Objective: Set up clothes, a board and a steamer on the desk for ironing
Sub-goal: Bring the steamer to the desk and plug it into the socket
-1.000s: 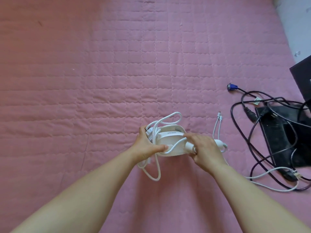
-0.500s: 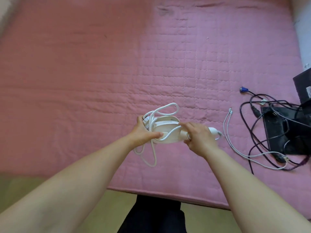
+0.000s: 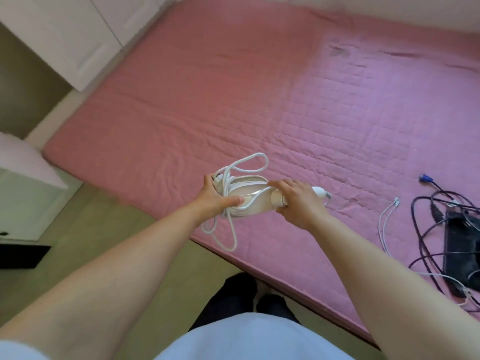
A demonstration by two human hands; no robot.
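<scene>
I hold a white handheld steamer (image 3: 249,194) above the near edge of a pink quilted bed (image 3: 259,105). My left hand (image 3: 215,197) grips its left end, with the thumb pressed on its top. My right hand (image 3: 296,201) grips the handle end on the right. Its white cord (image 3: 233,229) is wrapped loosely round the body, with one loop sticking up and others hanging down below my left hand. No clothes, board or desk are in view.
A tangle of dark cables (image 3: 428,229), a flat black device (image 3: 462,250), a thin white cable (image 3: 384,222) and a blue connector (image 3: 426,178) lie at the bed's right. White furniture (image 3: 59,35) stands at the left. Beige floor (image 3: 109,242) runs under me.
The steamer has been lifted off the bed and drawn back toward me. The view has pulled away, so the bed's near edge, the floor and the white furniture now show.
</scene>
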